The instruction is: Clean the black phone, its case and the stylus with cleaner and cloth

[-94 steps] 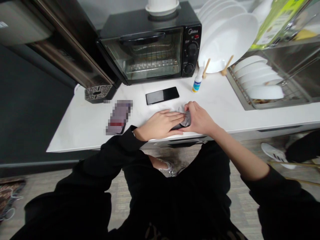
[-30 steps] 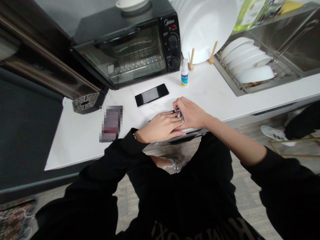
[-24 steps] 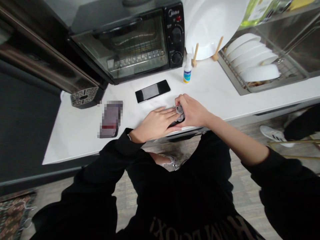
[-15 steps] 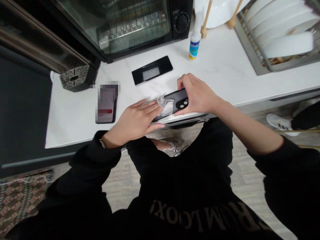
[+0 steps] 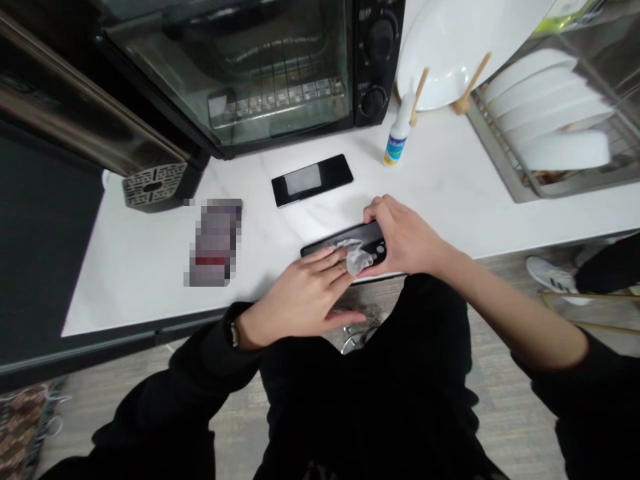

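Note:
A dark phone (image 5: 327, 244) with round camera lenses at its right end lies at the counter's front edge, back side up. My right hand (image 5: 407, 237) grips its right end between thumb and fingers. Over the phone's middle, my left hand (image 5: 310, 290) lies with fingers stretched out, pressing a crumpled white tissue (image 5: 359, 259) onto the back near the lenses. The left thumb sticks out apart, below the phone. Behind it lies a second black phone (image 5: 330, 177), with a pale reflection on its face. A pixelated phone-shaped object (image 5: 215, 243) lies to the left.
A white spray bottle (image 5: 397, 137) with a blue label stands behind my right hand. A toaster oven (image 5: 280, 80) and a machine with a drip tray (image 5: 155, 187) line the back. White dishes (image 5: 550, 107) sit in a rack at right. Another person's shoe (image 5: 555, 280) shows on the floor.
My left hand has slid the tissue rightward along the phone, closer to the lenses, uncovering the phone's left end. My right hand keeps its grip. The view has tilted up.

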The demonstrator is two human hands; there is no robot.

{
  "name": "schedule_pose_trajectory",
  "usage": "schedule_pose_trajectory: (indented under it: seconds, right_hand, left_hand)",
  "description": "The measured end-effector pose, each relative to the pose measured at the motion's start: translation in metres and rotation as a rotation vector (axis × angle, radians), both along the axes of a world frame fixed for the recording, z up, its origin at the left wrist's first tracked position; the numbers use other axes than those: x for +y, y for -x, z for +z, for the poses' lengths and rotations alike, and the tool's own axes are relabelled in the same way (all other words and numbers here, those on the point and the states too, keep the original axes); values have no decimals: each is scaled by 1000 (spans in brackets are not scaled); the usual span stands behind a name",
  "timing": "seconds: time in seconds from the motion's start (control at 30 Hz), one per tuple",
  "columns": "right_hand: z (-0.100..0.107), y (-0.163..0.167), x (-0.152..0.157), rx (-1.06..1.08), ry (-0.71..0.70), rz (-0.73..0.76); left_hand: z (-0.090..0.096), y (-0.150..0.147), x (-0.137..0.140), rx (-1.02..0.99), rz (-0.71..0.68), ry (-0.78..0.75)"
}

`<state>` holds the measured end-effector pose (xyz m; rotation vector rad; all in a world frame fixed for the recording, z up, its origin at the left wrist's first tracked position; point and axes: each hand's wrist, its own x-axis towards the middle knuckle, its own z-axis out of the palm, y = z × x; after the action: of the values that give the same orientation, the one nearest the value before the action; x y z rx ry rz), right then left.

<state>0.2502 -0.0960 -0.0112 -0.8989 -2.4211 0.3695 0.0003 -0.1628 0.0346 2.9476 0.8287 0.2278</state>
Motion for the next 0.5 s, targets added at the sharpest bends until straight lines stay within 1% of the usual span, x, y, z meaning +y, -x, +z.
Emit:
schedule_pose_trajectory:
  seconds: [0.1,0.2,0.3,0.43,0.5]
  right_hand:
    - [-1,0,0,-10,-6,5]
    - [0,-1,-1,-9,19,-8]
    - [1,0,-1,8,15,6]
    - [1,1,-1,6,-27,16]
    - [0,1,-1,13,-43,22]
  left_hand:
    - [-5,-16,14,-108,-33,45]
    - [-9,-21,22,-147,-16,67]
    - [-15,-18,19,-155,19,53]
    - [-26,-13,12,-192,14,36]
    - [-28,-14,10,-186,26,27]
